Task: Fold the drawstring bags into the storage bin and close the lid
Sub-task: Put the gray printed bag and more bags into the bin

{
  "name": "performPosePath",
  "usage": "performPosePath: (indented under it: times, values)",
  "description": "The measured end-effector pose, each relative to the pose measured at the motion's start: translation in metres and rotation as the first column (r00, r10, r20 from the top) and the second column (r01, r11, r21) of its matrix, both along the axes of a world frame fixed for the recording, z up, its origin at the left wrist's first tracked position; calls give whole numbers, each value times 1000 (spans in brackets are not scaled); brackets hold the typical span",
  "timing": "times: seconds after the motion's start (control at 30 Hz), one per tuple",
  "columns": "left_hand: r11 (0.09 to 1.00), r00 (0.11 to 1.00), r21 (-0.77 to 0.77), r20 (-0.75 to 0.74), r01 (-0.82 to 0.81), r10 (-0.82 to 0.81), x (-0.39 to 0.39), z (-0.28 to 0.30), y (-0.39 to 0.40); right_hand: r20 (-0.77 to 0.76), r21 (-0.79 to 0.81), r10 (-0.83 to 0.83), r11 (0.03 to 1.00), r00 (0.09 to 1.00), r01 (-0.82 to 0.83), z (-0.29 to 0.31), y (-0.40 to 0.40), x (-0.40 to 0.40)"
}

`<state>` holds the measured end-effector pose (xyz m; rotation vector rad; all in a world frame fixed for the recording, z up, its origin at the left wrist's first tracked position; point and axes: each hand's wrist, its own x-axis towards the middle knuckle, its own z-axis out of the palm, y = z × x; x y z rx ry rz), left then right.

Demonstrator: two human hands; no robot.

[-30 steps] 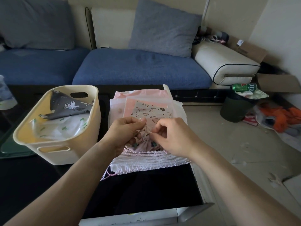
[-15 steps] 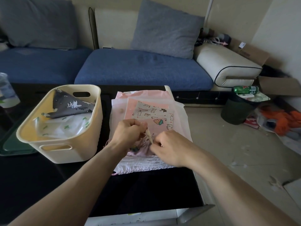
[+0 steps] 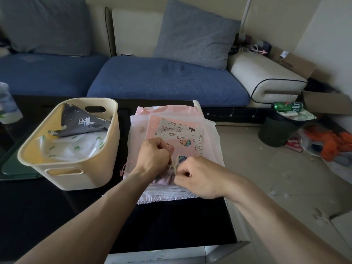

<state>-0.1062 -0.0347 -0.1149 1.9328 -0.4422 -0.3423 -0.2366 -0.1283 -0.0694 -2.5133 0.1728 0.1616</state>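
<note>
Pale twine cord (image 3: 174,164) runs up between the two hands, its visible length standing nearly upright and leaning slightly away from the person. The left hand (image 3: 152,159) is curled closed, pinching the upper part of the cord, and the right hand (image 3: 198,176) is curled too, pinching the cord lower down, just beside the left. Under the hands lies a small gathered drawstring bag (image 3: 167,178) in pale lilac with dark printed shapes, its bunched neck turned up toward the cord; how the rest of it lies is hidden by the hands.

That bag sits on top of a stack of flat bags (image 3: 211,149) on the black table (image 3: 171,221), just right of the storage bin (image 3: 80,176). The stack's long axis runs away from the person toward the sofa (image 3: 167,80). The top flat one is pink with cartoon animals and a strawberry; a white ruffled edge (image 3: 167,195) shows at the near end of the stack, and a pink cord loop (image 3: 124,167) pokes out toward the bin.

The cream storage bin stands open, its long axis also running away from the person, with cut-out handles at both ends. Inside lie a grey bag with white animal print (image 3: 83,122) and, beneath it, a white bag with green print (image 3: 76,147). Beyond the bin's far-left side stands a clear plastic cup (image 3: 7,105). Right of the table, on the floor, a dark waste bin (image 3: 276,130) holds a green can (image 3: 287,106).
</note>
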Motion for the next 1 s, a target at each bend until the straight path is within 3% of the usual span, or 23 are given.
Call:
performPosePath:
  times: [0.1,0.23,0.4,0.5,0.6,0.7,0.83,0.93,1.0]
  values:
    - [998,997,42,50,53,-55,-2,-3,-2,-17,82,-6,997,1000,8,1,-4,-4]
    - [950,960,163,36,267,-277,-2,6,3,62,275,-111,957,992,90,-2,-12,-11]
    - [772,780,122,-46,624,-624,-11,30,20,303,408,-259,905,917,121,-4,-25,-12]
    - [704,707,110,14,702,-707,-11,35,29,390,488,-360,862,848,142,-7,-28,-10]
    - [744,742,-31,-50,668,-669,-8,35,34,332,572,-424,801,843,177,-10,-37,-7]
    - [843,832,-97,-132,530,-538,-4,30,32,54,604,-361,754,931,258,-18,-45,-10]
    - [939,947,193,95,285,-307,4,13,23,21,443,-421,817,907,369,-39,-48,-10]
    - [913,972,359,58,193,-228,-1,6,17,25,348,-454,839,891,418,-51,-50,-4]
    - [865,965,481,130,140,-229,-6,2,14,34,328,-464,842,885,429,-55,-48,0]
